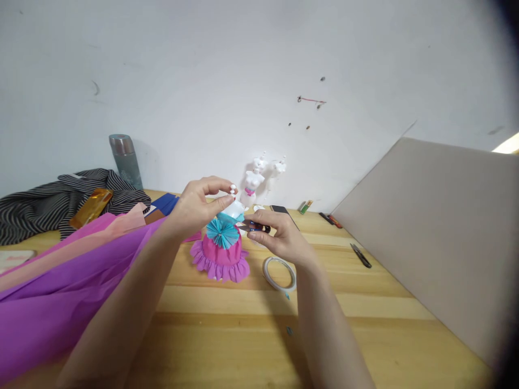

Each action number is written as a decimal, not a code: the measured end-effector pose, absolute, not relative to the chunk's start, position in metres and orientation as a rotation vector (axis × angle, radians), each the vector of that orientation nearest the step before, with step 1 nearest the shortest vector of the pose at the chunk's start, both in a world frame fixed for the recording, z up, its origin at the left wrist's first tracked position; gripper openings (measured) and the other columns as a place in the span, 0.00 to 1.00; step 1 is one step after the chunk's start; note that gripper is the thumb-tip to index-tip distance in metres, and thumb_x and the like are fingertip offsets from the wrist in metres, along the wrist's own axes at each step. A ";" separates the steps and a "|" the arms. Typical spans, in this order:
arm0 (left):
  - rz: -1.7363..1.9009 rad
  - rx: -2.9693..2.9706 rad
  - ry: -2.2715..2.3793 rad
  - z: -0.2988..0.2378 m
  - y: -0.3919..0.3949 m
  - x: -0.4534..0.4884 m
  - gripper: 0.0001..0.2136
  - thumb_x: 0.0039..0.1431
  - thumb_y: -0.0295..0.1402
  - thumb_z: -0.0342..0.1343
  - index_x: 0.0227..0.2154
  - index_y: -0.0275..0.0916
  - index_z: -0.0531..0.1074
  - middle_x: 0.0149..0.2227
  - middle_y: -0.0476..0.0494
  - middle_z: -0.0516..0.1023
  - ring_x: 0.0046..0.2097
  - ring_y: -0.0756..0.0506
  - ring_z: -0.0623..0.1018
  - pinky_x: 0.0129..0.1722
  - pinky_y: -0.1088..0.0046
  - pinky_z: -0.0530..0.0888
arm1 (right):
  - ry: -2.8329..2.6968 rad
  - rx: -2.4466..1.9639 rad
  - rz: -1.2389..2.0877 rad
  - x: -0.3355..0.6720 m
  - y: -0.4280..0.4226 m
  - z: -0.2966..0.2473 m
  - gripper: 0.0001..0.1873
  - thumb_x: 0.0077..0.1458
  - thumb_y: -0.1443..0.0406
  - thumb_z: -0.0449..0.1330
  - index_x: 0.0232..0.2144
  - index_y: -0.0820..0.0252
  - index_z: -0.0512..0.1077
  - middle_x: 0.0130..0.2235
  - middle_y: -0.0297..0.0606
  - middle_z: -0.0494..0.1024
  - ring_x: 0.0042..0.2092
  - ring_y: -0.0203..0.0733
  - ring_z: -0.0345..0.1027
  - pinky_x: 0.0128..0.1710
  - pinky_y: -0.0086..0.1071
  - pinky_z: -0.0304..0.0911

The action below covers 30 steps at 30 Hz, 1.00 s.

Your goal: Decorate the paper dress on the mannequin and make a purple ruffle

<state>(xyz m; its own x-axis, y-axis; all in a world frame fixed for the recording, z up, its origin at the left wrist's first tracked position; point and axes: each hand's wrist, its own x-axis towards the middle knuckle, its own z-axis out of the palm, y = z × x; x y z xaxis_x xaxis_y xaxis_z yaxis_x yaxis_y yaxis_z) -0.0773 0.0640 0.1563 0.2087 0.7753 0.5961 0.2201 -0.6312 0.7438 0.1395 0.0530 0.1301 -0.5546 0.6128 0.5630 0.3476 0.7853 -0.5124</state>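
Observation:
A small white dress-form mannequin [234, 209] stands on the wooden table, dressed in a pink paper skirt [219, 260] with a ruffled purple hem. Turquoise pleated paper, fanned like a rosette [223, 232], sits at its waist. My left hand [198, 201] pinches the white knob [233, 189] on top of the mannequin between thumb and fingertips. In my right hand [283, 236] is a pair of small dark-handled scissors [259, 228], blades pointing left against the turquoise paper at the waist. Whether the blades are parted is too small to tell.
More white mannequins [254, 179] stand by the wall, near a phone [279, 209]. A tape roll [266, 273] lies right of the skirt, a box cutter [360, 255] farther right. Purple crepe paper [73, 292], striped cloth [36, 200] and a thermos [125, 159] occupy the left. A partition [421, 216] bounds the right.

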 end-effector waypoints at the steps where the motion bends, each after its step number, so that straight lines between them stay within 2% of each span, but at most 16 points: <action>1: 1.434 1.979 0.912 0.156 0.064 -0.077 0.08 0.52 0.35 0.59 0.32 0.38 0.77 0.42 0.39 0.80 0.45 0.43 0.77 0.48 0.64 0.71 | -2.207 -0.711 0.449 0.140 0.053 0.130 0.15 0.58 0.56 0.60 0.43 0.57 0.77 0.31 0.37 0.77 0.31 0.36 0.66 0.30 0.30 0.61; 15: 1.402 2.006 0.981 0.157 0.065 -0.077 0.09 0.52 0.36 0.58 0.34 0.38 0.77 0.42 0.39 0.80 0.45 0.42 0.76 0.47 0.62 0.71 | -2.158 -0.748 0.494 0.146 0.061 0.124 0.14 0.57 0.57 0.61 0.44 0.55 0.77 0.35 0.38 0.79 0.33 0.36 0.68 0.31 0.30 0.61; 21: 1.402 2.016 0.980 0.155 0.065 -0.077 0.09 0.52 0.36 0.58 0.34 0.38 0.77 0.42 0.40 0.80 0.45 0.42 0.76 0.47 0.62 0.71 | -2.146 -0.763 0.538 0.146 0.062 0.124 0.14 0.56 0.57 0.62 0.41 0.57 0.78 0.31 0.37 0.78 0.31 0.35 0.66 0.30 0.30 0.61; 30: 1.417 2.021 0.974 0.155 0.065 -0.076 0.09 0.53 0.36 0.58 0.34 0.38 0.77 0.42 0.40 0.80 0.45 0.42 0.76 0.48 0.62 0.71 | -2.144 -0.734 0.563 0.149 0.063 0.122 0.15 0.55 0.57 0.63 0.41 0.59 0.77 0.32 0.38 0.79 0.32 0.36 0.68 0.31 0.31 0.61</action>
